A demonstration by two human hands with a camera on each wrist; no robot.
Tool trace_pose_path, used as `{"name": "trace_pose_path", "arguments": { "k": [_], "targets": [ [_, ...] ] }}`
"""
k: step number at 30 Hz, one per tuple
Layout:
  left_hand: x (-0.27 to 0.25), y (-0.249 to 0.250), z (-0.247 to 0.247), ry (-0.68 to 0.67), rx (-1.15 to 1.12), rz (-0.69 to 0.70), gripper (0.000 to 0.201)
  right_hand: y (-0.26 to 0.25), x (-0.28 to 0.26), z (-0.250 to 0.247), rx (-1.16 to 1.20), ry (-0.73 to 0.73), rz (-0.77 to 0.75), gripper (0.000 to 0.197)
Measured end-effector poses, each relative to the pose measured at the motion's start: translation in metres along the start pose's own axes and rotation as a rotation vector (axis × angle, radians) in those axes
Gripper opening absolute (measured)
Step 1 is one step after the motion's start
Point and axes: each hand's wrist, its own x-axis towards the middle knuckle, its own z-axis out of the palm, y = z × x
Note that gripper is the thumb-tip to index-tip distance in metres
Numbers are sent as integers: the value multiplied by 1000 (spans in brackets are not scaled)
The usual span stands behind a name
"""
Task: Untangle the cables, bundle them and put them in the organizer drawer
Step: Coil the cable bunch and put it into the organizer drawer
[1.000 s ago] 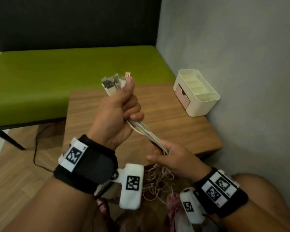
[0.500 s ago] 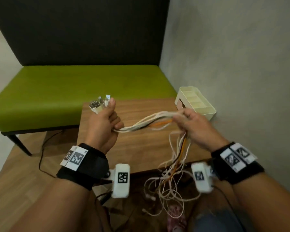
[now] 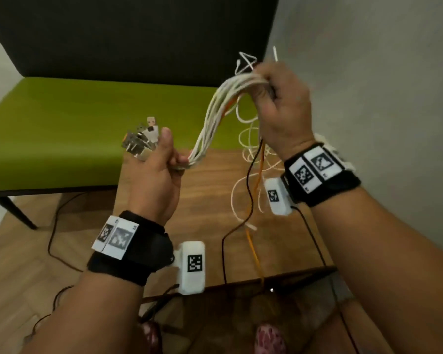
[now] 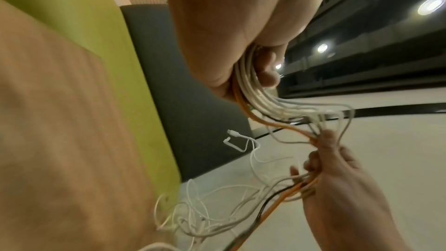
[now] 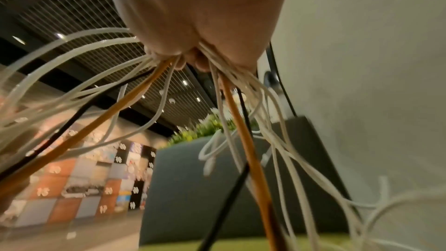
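A bundle of cables point(image 3: 210, 118), mostly white with one orange and one black, runs between my two hands above the wooden table point(image 3: 202, 200). My left hand point(image 3: 159, 169) grips the bundle just below its plugs point(image 3: 141, 141), which fan out above the thumb. My right hand point(image 3: 279, 98) is raised high near the wall and holds the same cables point(image 5: 169, 75) farther along. Their loose tails point(image 3: 251, 175) hang in loops under the right wrist. In the left wrist view the cables point(image 4: 260, 98) leave my left fist towards the right hand point(image 4: 323, 161). The organizer is out of sight.
A green bench point(image 3: 74, 123) with a dark backrest point(image 3: 125, 34) stands behind the table. A grey wall point(image 3: 368, 72) is close on the right. Thin dark wires point(image 3: 54, 238) trail over the wooden floor at the left.
My right hand has slid along the cables from beside the table edge up and away, drawing the bundle out. The left hand keeps its grip on the plug end.
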Motion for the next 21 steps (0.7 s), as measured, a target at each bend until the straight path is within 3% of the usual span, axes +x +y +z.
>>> {"name": "trace_pose_path", "arguments": {
  "k": [4,6,8,10,13,15,18,21],
  "targets": [
    [9,-30,-36,146,151,-95,20,57,-80,23,-117,-525,402,25],
    [16,-34,-40,152,175,-111,12,68,-108,21,-236,-701,507,54],
    [21,-37,-38,124,192,-100,10,67,-127,13,-254,-720,573,86],
    [21,-41,-36,102,249,-92,10,59,-144,3,-170,-636,610,104],
    [16,-42,-35,90,303,-90,15,48,-164,-14,-33,-403,654,106],
    [11,-40,-33,82,307,-110,21,42,-174,-27,26,-313,784,96],
    [2,-45,-33,49,335,-136,22,45,-196,-36,42,-530,1106,76],
    [-5,-56,-31,22,377,-181,19,47,-219,-34,-11,-667,1245,80]
  ]
}}
